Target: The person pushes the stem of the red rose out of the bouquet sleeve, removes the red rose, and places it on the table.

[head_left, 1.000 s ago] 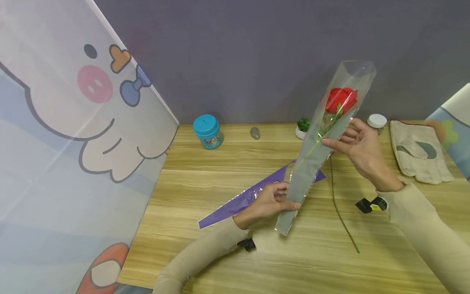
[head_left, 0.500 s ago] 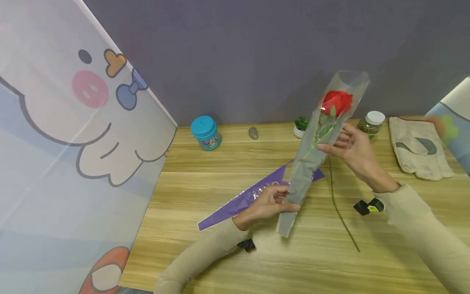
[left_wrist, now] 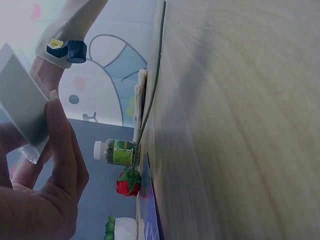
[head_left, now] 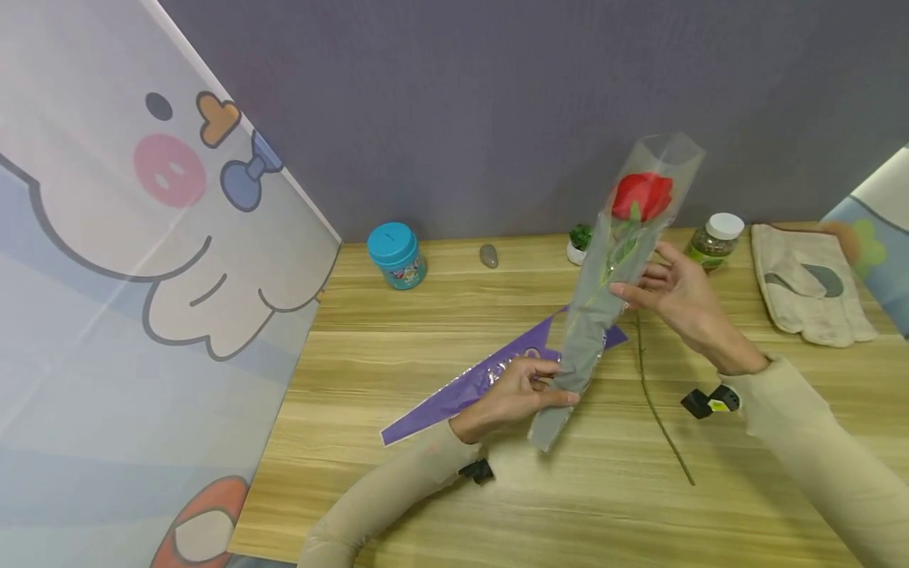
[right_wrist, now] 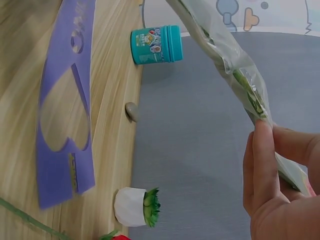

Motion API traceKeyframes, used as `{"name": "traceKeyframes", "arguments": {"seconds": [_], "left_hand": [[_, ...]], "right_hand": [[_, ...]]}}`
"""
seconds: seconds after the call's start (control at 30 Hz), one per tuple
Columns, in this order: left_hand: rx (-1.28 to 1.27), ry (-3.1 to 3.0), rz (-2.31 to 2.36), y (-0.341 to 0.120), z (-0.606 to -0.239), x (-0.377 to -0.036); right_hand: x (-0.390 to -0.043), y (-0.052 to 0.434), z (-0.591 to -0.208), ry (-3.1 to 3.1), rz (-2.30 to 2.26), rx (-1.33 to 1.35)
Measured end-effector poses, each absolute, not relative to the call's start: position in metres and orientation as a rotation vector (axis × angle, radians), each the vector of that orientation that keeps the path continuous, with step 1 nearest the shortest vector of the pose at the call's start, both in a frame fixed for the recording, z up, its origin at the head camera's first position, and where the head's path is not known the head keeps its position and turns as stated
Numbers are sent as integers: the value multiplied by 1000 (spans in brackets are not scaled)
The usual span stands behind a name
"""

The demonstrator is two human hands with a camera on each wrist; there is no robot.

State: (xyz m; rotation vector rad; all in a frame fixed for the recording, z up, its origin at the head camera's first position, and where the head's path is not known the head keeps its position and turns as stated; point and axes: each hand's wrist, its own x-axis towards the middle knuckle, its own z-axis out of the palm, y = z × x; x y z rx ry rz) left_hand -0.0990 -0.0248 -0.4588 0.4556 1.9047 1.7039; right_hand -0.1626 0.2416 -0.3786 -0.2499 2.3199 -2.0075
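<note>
Clear plastic forms the sleeve that both hands hold, and it stands tilted, narrow end low and near, wide mouth high and far, so the red rose inside sits upright just below the mouth. The left hand pinches the sleeve's lower part between thumb and fingers, close to the wooden table, which seems to anchor the narrow tip. The right hand grips the sleeve higher up, at the level of the stem's leaves, thumb on one face and fingers curled behind; the right wrist view shows those fingers pressed onto the film. That forearm rises from the near right, wrist bent back toward the person, while the left forearm lies low along the table, reaching in from the near edge.

Under the left hand lies a purple sleeve, flat on the wood and pointing near-left. A bare green stem lies to the right of it. Along the far edge stand a teal tin, a small grey stone, a little potted plant, partly hidden behind the sleeve, and a white-capped jar. Cloth gloves rest at the far right.
</note>
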Motion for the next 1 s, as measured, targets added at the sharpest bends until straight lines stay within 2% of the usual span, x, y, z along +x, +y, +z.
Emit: {"name": "traceKeyframes", "arguments": {"seconds": [0.3,1.0], "left_hand": [[512,1914,1710,-26,-461,-99],[435,1895,1771,-26,-459,-100]], "right_hand": [[-161,240,-378,2388,-1871,-295],[-159,230,-383,2349,-1859,-335]]}}
